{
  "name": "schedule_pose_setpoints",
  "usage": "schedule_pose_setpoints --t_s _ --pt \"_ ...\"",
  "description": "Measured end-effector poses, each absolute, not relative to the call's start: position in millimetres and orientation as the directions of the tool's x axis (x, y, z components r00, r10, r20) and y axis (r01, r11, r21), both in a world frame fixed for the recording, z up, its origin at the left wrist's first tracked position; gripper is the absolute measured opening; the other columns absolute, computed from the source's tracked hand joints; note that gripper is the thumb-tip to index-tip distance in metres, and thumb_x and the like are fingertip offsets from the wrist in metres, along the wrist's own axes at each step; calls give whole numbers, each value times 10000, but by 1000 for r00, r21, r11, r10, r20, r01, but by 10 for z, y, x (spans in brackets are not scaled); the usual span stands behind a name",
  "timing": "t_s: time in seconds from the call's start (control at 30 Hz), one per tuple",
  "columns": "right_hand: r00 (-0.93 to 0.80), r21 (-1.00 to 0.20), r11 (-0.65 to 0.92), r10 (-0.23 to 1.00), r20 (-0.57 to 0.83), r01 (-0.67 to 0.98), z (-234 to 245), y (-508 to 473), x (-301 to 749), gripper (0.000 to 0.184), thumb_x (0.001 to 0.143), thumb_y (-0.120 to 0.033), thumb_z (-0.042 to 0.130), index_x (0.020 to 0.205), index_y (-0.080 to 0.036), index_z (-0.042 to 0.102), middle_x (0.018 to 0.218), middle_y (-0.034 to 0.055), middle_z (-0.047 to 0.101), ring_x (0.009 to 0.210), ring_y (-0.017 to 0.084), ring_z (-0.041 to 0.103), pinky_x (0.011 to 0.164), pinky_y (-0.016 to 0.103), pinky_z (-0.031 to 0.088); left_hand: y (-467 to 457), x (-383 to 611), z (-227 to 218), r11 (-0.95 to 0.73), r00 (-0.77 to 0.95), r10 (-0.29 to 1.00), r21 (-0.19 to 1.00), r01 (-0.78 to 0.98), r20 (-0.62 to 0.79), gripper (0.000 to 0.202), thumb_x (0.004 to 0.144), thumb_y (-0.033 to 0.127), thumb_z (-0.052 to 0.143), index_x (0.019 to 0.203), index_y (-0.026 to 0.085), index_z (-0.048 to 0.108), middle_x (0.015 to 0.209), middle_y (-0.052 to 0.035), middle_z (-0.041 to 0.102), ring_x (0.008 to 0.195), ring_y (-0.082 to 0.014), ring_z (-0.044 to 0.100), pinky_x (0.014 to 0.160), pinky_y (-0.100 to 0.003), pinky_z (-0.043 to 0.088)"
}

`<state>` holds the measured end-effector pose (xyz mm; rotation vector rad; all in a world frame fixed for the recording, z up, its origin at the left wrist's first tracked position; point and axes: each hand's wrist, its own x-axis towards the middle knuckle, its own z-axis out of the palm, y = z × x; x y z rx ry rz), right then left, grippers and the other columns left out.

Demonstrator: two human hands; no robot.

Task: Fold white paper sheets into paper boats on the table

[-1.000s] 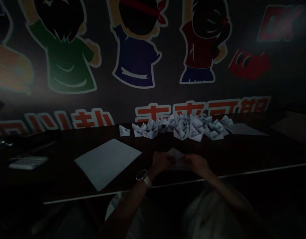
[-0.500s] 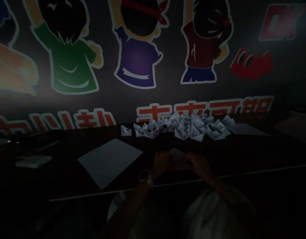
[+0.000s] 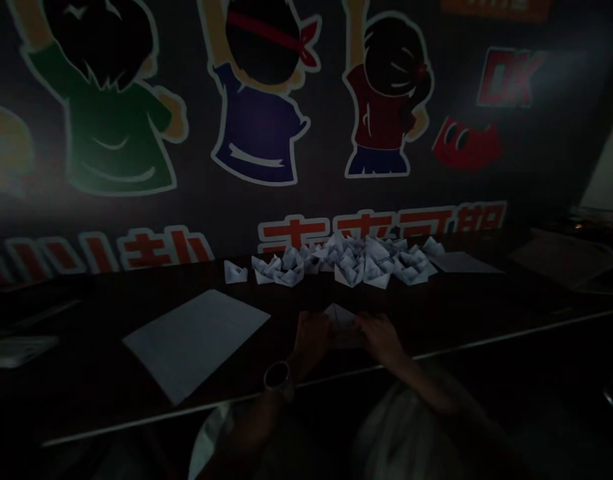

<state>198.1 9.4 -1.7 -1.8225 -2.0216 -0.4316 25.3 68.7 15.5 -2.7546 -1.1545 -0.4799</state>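
Note:
A partly folded sheet of white paper [image 3: 340, 316] lies between my hands near the table's front edge, its pointed top facing away from me. My left hand [image 3: 312, 333], with a round watch on the wrist, is closed on the paper's left side. On the right side, my right hand [image 3: 379, 335] grips the paper with bent fingers. Dim light hides the fingertips. Beyond my hands sits a pile of folded white paper boats [image 3: 356, 261], with a single paper boat [image 3: 235, 272] at its left end.
Loose white sheets [image 3: 199, 343] lie on the dark table [image 3: 286, 347] to the left. Another white sheet [image 3: 467, 263] lies right of the boats, and a brownish flat item [image 3: 561, 257] is farther right. A pale flat object [image 3: 21, 350] rests far left. A painted wall [image 3: 326, 193] stands behind.
The view has swung to the right, so everything appears shifted left. Both hands stay on the folded paper, which looks much the same.

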Motion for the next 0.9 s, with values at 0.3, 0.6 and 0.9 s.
schedule_pose_setpoints --t_s 0.3,0.6,0.9 --pt "-82 -11 98 882 465 995 59 70 1945 136 829 -155 460 826 -186 592 866 37 662 797 172 606 737 305 300 548 252 84 -823 805 490 -125 553 336 262 870 121 358 1018 158 571 1067 -87 597 1011 -216 539 921 -393 370" --pt "-128 -41 173 847 517 984 -40 99 2034 116 851 -237 477 825 -198 583 841 25 657 786 170 598 758 317 316 241 -59 46 -915 833 368 1 404 414 629 836 568 378 1320 166 357 1359 -123 411 1277 -279 320 1075 -478 209" --pt "-236 167 168 727 645 972 -159 -9 1813 372 816 -120 421 1168 -124 541 1238 150 550 1222 293 396 1029 502 226 286 -60 -28 -901 855 420 29 432 304 846 698 636 524 1340 124 318 1398 -169 339 1296 -337 263 1068 -497 179"
